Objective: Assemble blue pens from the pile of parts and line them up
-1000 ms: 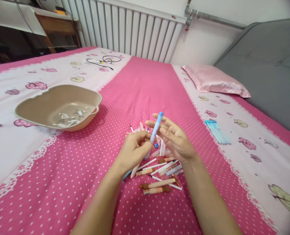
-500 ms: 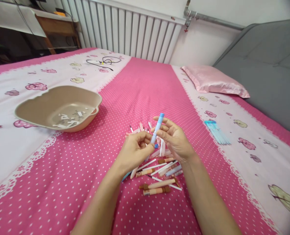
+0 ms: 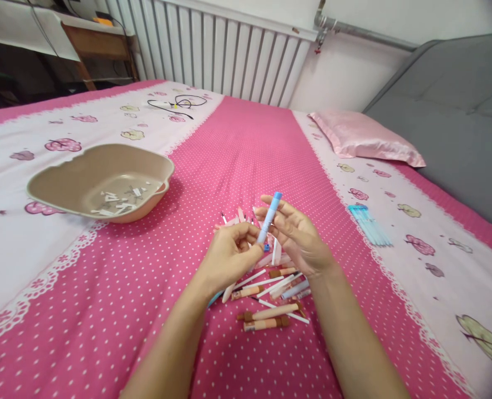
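Note:
In the middle of the head view, my left hand pinches the lower part of a light-blue pen. It stands tilted, its darker blue end pointing up. My right hand is beside the pen with its fingers apart; they reach behind the barrel, and whether they touch it I cannot tell. Beneath both hands lies a loose pile of pen parts: white refill tubes, brown-and-peach pens, another pale blue barrel and pink pieces. My hands cover part of the pile.
To the left, a beige basin holds small white scraps. A row of light-blue pens lies on the right. Farther back are a black cable and a pink pillow on the dotted bedspread.
My right thumb has come away from the pen and its fingers have loosened. My left hand keeps its grip on the pen, and the view has shifted very slightly.

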`<state>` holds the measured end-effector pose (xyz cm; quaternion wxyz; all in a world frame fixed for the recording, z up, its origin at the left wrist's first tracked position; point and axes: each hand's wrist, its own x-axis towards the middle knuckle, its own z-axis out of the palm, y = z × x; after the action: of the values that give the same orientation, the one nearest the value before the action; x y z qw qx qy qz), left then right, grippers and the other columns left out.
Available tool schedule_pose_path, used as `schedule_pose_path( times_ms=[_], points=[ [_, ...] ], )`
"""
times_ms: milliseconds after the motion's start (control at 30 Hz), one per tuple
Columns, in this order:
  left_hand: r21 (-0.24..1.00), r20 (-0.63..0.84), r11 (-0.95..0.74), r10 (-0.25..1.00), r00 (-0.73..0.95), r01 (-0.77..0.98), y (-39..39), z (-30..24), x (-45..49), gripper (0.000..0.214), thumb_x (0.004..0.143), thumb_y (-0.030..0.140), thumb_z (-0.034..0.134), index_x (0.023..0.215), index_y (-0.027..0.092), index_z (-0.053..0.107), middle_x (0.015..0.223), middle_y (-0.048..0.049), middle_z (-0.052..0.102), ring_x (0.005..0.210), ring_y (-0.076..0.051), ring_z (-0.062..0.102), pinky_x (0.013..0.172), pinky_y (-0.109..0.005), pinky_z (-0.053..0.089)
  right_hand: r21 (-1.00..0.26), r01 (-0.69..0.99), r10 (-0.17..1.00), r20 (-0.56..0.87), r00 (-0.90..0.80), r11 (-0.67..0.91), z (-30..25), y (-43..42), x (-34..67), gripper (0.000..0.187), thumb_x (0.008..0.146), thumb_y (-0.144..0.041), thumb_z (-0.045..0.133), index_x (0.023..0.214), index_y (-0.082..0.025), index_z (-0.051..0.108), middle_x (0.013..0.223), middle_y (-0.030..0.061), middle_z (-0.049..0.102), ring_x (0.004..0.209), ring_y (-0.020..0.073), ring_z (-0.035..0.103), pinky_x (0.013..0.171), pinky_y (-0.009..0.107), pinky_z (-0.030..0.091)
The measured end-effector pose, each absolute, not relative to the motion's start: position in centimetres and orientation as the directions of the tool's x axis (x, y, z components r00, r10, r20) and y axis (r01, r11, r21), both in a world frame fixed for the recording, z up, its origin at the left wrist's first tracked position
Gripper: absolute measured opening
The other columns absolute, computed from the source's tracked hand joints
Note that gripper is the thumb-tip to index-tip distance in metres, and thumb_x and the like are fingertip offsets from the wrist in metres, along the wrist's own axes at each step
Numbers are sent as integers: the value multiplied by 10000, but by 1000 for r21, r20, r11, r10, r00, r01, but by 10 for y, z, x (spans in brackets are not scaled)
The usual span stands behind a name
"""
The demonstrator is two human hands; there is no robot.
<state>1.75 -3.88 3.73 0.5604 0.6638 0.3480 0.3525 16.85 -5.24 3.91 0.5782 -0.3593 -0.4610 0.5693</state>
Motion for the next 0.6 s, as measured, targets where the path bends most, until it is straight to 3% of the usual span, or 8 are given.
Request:
schedule_pose_path(
  times_ms=[167,600],
  points=[
    [998,53,-59,853,519,-4,-40,39,18,111,664,130,488,728,117,577,618,25,542,512,-69,454,485,-191,363,-952,-300,981,116,-158,64,38,-54,172,387,775,-255,625,1156,-277,556,1009,29,657,932,158,599,867,344,455],
    [979,78,-161,859,505,123,-39,38,17,127,669,144,502,744,120,602,626,-1,572,530,-83,478,490,-194,356,-955,-294,997,56,-49,39,35,-50,170,399,645,-230,749,1018,-247,609,807,-17,634,721,105,583,707,247,486]
  ],
)
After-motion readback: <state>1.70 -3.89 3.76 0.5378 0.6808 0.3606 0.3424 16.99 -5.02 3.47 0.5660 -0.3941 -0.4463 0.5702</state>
